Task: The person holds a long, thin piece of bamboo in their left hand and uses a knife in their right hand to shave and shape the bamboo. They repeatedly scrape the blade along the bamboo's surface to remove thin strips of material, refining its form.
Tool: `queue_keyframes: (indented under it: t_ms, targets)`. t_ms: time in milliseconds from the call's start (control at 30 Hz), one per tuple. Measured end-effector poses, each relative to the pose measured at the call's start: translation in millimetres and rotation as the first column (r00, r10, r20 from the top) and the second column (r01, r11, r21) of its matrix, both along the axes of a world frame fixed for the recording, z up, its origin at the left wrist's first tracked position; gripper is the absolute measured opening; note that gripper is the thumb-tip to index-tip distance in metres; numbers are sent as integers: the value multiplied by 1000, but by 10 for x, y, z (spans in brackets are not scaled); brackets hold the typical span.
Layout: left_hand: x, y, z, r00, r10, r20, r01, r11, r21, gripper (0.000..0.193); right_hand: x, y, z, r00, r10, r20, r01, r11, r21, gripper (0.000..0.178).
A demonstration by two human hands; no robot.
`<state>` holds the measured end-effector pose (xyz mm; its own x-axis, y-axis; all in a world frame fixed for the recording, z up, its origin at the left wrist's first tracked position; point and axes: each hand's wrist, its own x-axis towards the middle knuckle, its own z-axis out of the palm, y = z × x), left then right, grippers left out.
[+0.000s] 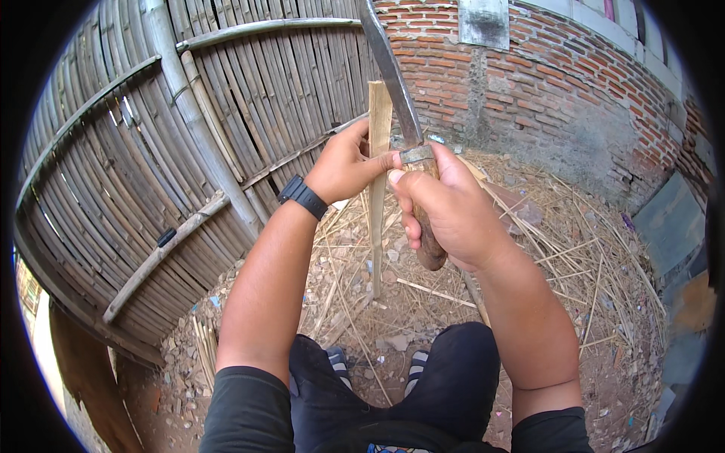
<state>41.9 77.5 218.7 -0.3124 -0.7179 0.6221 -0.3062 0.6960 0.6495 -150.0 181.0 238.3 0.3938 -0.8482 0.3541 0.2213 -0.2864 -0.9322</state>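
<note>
Upright in front of me stands a long, pale strip of split bamboo or wood (379, 113), its lower end close to the ground. My left hand (351, 162), with a dark watch on the wrist, is closed round its upper part. My right hand (457, 204) grips a machete (394, 79) by its brown wooden handle. The dark blade points up and slants left, crossing close to the strip's top; whether they touch is unclear. At the machete's metal collar, my left thumb reaches over beside my right thumb. Some left fingers are hidden behind the strip.
A bamboo-slat wall (279, 83) with pole rails rises on the left. Beyond stands a worn brick wall (544, 98). Thin bamboo sticks (596, 264) and rubble litter the ground, with more sticks (204, 347) by the left wall. Grey sheets (672, 226) lean at the right.
</note>
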Motion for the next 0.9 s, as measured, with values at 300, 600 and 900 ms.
queue_keyframes:
  t_ms: [300, 600, 900]
  targets:
    - [250, 773, -291, 905, 240, -351, -199, 969, 147, 44, 218, -39, -37, 995, -83, 47, 84, 996, -9, 77]
    - [193, 170, -373, 945, 326, -14, -327, 944, -40, 33, 199, 27, -55, 999, -47, -10, 47, 999, 15, 68]
    - [22, 228, -444, 857, 499, -129, -514, 811, -278, 25, 70, 37, -154, 994, -112, -17, 111, 993, -38, 51]
